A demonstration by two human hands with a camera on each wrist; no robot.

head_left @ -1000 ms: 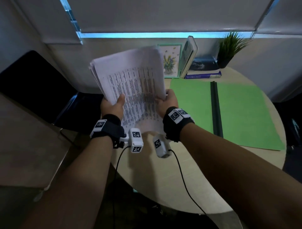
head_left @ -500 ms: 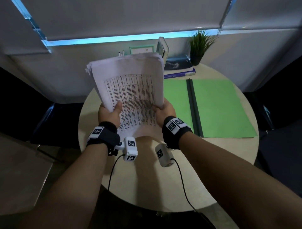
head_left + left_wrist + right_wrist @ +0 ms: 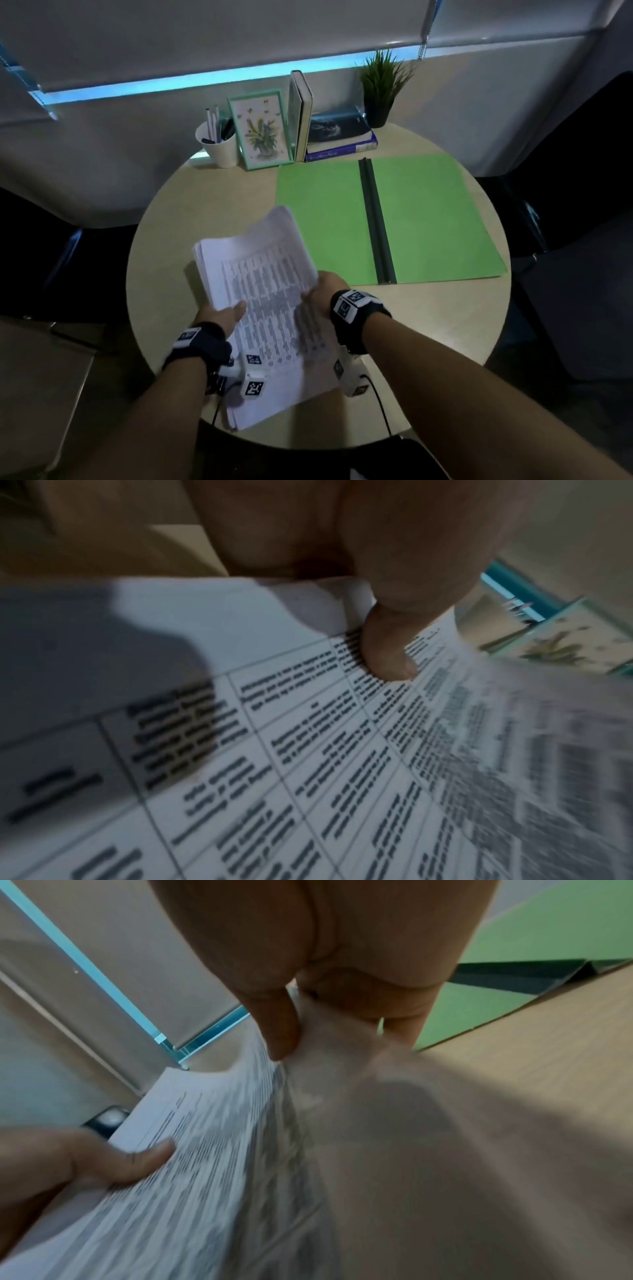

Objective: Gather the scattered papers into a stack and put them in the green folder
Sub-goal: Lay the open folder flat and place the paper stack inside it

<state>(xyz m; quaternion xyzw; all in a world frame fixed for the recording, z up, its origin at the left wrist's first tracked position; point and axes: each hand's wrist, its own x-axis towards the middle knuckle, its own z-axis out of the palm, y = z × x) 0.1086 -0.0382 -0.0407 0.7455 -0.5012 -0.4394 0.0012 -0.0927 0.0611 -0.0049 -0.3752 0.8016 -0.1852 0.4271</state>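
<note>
Papers (image 3: 260, 294) sit in your two hands as one thick stack, low over the near left part of the table (image 3: 445, 329), the printed grid facing up and the far corner curling upward. Your left hand (image 3: 219, 313) has its grip on the stack's left edge, thumb flat on the top sheet; the left wrist view shows that thumb pressed on the print. Your right hand (image 3: 325, 286) pinches the right edge, thumb on top, fingers beneath. The folder (image 3: 428, 219) lies open and flat on the far right half of the table, its dark spine running near to far, just beside the stack's right edge.

The table is round and pale wood. Along its far rim stand a white cup (image 3: 219, 147) of pens, a framed flower print (image 3: 262, 128), an upright book (image 3: 301, 113), two books lying flat (image 3: 339, 137) and a small potted plant (image 3: 382, 85). Behind them runs a pale wall with a lowered blind and a strip of blue light under it. Dark chairs (image 3: 565, 171) flank the table.

Half a second ago you held the stack upright in front of you, hiding the frame and cup; it has since tipped forward and come down toward the table, and both hands keep the same edges.
</note>
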